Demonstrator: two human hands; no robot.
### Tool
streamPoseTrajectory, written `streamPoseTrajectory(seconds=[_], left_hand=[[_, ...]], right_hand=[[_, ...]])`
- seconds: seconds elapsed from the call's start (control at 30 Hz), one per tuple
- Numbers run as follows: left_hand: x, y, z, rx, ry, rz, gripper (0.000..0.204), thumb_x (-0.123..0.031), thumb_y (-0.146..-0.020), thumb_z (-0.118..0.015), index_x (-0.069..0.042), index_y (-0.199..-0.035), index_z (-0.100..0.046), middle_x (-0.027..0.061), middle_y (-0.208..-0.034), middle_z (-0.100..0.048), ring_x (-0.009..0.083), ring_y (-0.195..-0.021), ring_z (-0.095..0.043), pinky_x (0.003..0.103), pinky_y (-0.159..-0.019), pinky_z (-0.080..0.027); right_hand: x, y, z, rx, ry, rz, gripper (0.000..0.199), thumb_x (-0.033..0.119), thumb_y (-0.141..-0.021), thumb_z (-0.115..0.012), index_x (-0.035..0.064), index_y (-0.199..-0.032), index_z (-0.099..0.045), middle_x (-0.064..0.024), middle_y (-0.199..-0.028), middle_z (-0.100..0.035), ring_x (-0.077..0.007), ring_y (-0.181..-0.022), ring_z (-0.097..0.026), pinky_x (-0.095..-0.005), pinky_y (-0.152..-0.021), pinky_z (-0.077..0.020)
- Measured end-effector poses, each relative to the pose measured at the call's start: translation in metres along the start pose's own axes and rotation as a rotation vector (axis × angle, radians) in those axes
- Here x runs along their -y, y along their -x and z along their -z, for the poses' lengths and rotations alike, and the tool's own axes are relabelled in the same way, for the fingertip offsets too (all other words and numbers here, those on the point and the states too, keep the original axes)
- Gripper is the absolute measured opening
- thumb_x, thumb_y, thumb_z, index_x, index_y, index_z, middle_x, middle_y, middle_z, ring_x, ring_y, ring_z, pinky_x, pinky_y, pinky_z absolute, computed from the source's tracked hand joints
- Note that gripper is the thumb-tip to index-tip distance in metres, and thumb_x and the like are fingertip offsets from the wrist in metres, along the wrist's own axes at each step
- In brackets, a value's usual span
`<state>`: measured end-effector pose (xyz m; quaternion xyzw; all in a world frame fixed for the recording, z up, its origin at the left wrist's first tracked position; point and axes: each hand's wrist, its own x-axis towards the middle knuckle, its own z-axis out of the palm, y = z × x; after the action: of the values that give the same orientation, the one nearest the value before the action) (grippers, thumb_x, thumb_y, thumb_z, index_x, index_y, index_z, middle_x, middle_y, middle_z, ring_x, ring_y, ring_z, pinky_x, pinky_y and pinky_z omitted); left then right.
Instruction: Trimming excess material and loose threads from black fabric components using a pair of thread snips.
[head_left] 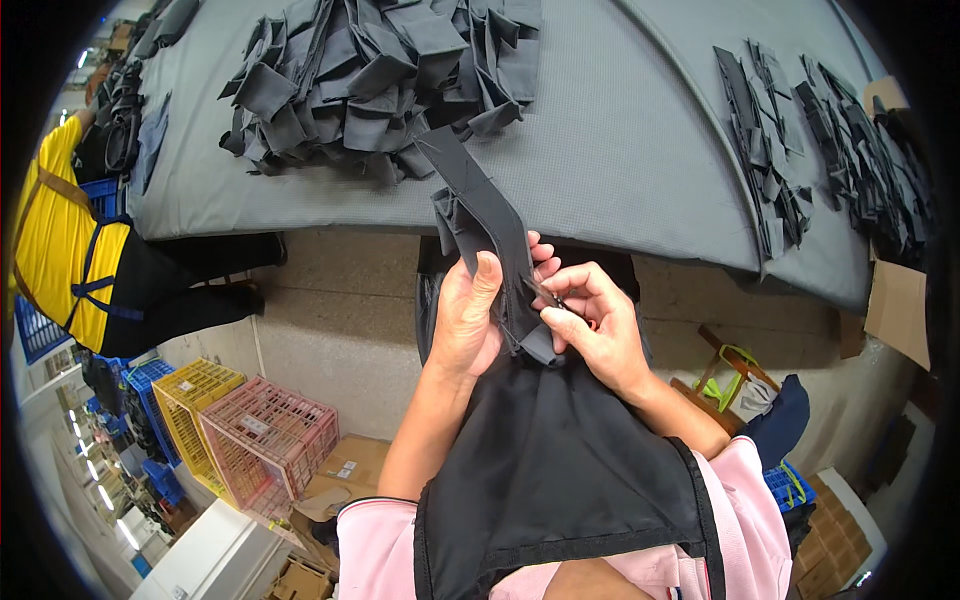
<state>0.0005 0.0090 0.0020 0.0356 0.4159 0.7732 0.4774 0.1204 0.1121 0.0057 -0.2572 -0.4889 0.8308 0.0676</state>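
Observation:
My left hand [468, 312] is closed round a dark grey folded fabric strip [490, 208], thumb on top and fingertips showing at its far side. The strip slants up and away from me, its far end over the table edge, and a loose folded flap hangs at its left. In my right hand [603, 325] is a small pair of thread snips [546, 294], mostly hidden by the fingers. Their dark blades point at the strip's right edge; whether they touch it I cannot tell. Beyond lies a large heap of similar grey fabric pieces [370, 75].
A grey cloth covers the table [610, 150]. Bundles of strips [760, 150] lie at its right. A person in a yellow top [60, 220] is at the left. Yellow [195, 420] and pink crates [270, 430] stand on the floor, lower left. A wooden stool [730, 375] is at right.

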Motion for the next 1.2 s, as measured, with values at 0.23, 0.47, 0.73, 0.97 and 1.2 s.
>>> streamPoseTrajectory(seconds=[0.23,0.47,0.73,0.97,1.2], left_hand=[[-0.002,-0.004,-0.001,-0.026,0.27,-0.068,0.058,-0.045,-0.098,-0.033,0.007,-0.117,-0.05,0.0171,-0.114,-0.056,0.03,-0.101,-0.06,0.045,-0.093,-0.048],[-0.003,-0.001,0.003,-0.003,0.324,-0.079,0.058,-0.044,-0.099,-0.03,0.007,-0.121,-0.048,0.0202,-0.12,-0.054,0.0308,-0.102,-0.059,0.047,-0.094,-0.046],[-0.01,0.003,0.004,0.009,0.187,-0.095,0.057,-0.042,-0.099,-0.03,0.007,-0.124,-0.045,0.0212,-0.122,-0.053,0.0309,-0.106,-0.058,0.043,-0.088,-0.051],[-0.008,0.003,0.003,-0.008,0.043,-0.157,0.053,-0.039,-0.099,-0.035,0.006,-0.123,-0.045,0.0215,-0.125,-0.051,0.0316,-0.11,-0.056,0.041,-0.089,-0.051],[-0.019,-0.001,-0.003,-0.21,0.15,-0.159,0.05,-0.038,-0.099,-0.034,0.006,-0.119,-0.047,0.0194,-0.121,-0.054,0.0278,-0.104,-0.058,0.04,-0.089,-0.051]], right_hand=[[0.0,0.014,-0.011,-0.118,0.633,0.408,0.028,0.001,-0.074,-0.07,-0.0001,-0.099,-0.058,-0.0075,-0.084,-0.058,-0.0167,-0.071,-0.06,-0.0262,-0.063,-0.0489],[-0.004,0.014,-0.011,-0.082,0.995,0.814,0.033,0.006,-0.062,-0.076,0.0036,-0.092,-0.064,-0.0056,-0.074,-0.055,-0.0207,-0.059,-0.057,-0.0303,-0.051,-0.0448],[0.003,0.011,-0.005,-0.009,0.842,0.752,0.039,0.007,-0.059,-0.078,0.0056,-0.095,-0.063,-0.0068,-0.077,-0.054,-0.0212,-0.064,-0.055,-0.029,-0.051,-0.0441],[0.023,0.004,-0.016,0.095,0.868,0.763,0.053,0.006,-0.06,-0.079,0.0069,-0.111,-0.064,-0.007,-0.082,-0.048,-0.0155,-0.064,-0.049,-0.0252,-0.05,-0.0402],[0.008,-0.001,-0.019,0.191,0.989,1.04,0.018,0.002,-0.063,-0.06,0.0033,-0.08,-0.058,-0.0052,-0.075,-0.054,-0.0187,-0.058,-0.058,-0.03,-0.048,-0.0452]])
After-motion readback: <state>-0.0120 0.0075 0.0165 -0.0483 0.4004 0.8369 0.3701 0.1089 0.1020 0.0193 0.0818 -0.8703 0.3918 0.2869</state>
